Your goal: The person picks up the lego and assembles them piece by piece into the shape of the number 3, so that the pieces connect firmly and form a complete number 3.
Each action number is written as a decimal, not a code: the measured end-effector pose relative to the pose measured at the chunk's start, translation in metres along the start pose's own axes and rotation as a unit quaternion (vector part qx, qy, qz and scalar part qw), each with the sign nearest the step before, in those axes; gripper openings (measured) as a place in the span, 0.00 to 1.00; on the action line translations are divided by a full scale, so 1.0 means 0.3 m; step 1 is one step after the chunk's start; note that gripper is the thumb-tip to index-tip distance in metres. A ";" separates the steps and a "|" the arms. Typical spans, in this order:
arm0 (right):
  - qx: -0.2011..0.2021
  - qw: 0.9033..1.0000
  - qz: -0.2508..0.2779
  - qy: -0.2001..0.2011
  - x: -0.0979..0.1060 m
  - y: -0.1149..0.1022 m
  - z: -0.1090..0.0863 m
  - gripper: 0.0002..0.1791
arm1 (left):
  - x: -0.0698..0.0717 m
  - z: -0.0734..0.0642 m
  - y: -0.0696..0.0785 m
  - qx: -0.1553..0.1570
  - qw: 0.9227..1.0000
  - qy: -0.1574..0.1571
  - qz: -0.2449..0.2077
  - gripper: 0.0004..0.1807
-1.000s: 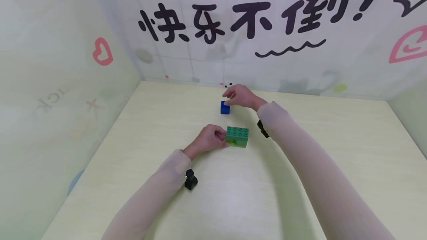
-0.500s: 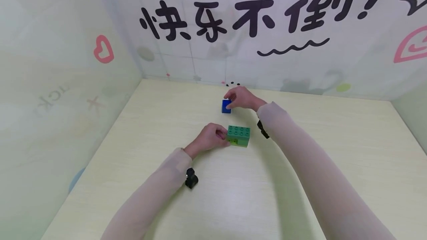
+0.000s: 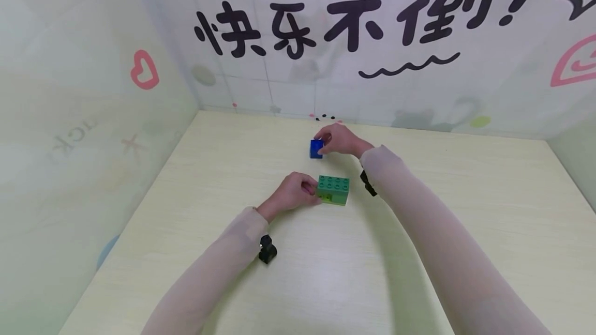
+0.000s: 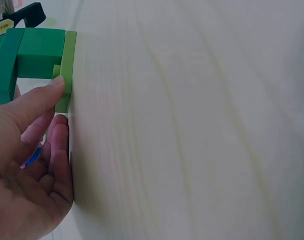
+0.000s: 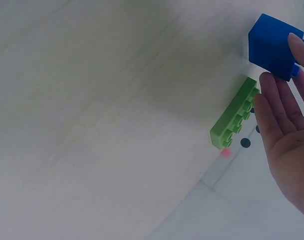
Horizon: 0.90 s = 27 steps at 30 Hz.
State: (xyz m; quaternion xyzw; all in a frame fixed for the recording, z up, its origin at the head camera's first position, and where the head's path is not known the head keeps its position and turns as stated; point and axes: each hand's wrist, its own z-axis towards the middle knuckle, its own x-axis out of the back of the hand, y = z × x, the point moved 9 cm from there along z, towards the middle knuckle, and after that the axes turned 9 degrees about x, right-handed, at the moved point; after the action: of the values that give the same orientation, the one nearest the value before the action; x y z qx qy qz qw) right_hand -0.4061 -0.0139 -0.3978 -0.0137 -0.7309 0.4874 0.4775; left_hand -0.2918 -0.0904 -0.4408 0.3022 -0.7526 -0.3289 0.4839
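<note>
My left hand (image 3: 293, 191) pinches the left end of a stack of green toy building bricks (image 3: 332, 190). In the left wrist view, dark green bricks (image 4: 41, 47) sit on a lime-green base (image 4: 68, 65), and the thumb presses on that base. Farther back, my right hand (image 3: 342, 139) pinches a blue brick (image 3: 315, 149) between thumb and fingers. The right wrist view shows this blue brick (image 5: 272, 47) with its studs partly behind the thumb. A long lime-green brick (image 5: 235, 114) lies close by on the table; the head view hides it.
The pale wooden table (image 3: 288, 283) ends at a back wall (image 3: 279, 87) with black lettering. A side wall (image 3: 93, 133) stands to the left. Black wrist devices (image 3: 267, 249) are strapped at both sleeves.
My right hand has come down slightly and its thumb and fingers have closed on the blue brick. The left hand keeps its grip on the green stack; the head view has shifted a little.
</note>
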 end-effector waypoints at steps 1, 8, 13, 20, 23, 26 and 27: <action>0.000 1.000 0.003 0.000 0.000 0.002 -0.001 0.23 | 0.000 0.000 0.001 0.001 1.000 0.000 -0.001 0.19; -0.005 1.000 0.024 0.003 0.006 0.012 -0.014 0.22 | -0.003 0.001 -0.002 0.004 1.000 0.001 0.002 0.19; 0.006 1.000 0.018 0.015 0.028 0.003 -0.028 0.22 | -0.002 -0.002 0.001 0.005 1.000 0.004 0.003 0.19; 0.003 1.000 0.015 0.024 0.052 0.001 -0.046 0.22 | 0.000 -0.007 0.008 0.004 1.000 0.007 0.009 0.19; 0.003 0.999 0.018 0.028 0.059 -0.004 -0.061 0.22 | 0.000 -0.008 0.010 0.005 1.000 0.007 0.010 0.18; 0.009 0.999 0.022 0.028 0.064 -0.014 -0.077 0.22 | 0.000 -0.006 0.010 0.006 1.000 0.007 0.011 0.18; 0.011 0.999 0.021 0.028 0.065 -0.018 -0.081 0.22 | 0.000 -0.005 0.010 0.006 1.000 0.007 0.011 0.18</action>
State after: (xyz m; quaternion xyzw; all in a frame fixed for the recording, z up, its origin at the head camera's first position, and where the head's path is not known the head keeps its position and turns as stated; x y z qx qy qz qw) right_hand -0.3970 0.0098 -0.3788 -0.0378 -0.7112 0.5051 0.4875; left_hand -0.2908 -0.0888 -0.4379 0.2996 -0.7544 -0.3169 0.4906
